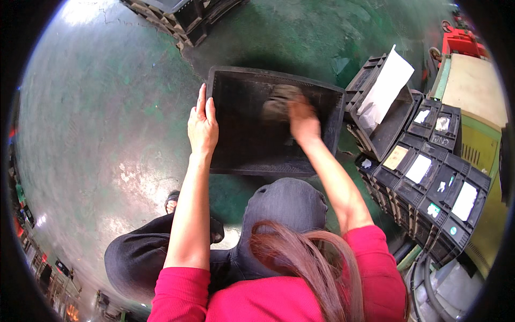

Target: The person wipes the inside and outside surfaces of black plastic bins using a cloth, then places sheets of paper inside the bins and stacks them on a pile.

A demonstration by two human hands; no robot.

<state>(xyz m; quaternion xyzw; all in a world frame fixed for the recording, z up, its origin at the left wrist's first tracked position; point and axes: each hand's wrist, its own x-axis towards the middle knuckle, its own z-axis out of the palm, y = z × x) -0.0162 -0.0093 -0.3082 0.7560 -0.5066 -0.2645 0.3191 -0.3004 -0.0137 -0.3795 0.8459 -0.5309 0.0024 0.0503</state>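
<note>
In front of me is a black plastic crate [277,75], tilted so that its hollow inside faces up toward me. My left hand [204,130] grips the crate's left wall, with the fingers lying along the outside edge. Inside the crate, my right hand [304,122] is pressed on a crumpled greyish-brown rag [280,102]. Both the rag and the right fingers are smeared by motion. The rag lies against the crate's inner surface, right of its middle.
At the right stand stacked black crates [440,185] with paper labels. An open crate [394,127] beside them has a white sheet [387,83] sticking up. A yellow-green cabinet [472,139] stands behind. More black crates [185,21] sit at the top, on the green floor [107,107].
</note>
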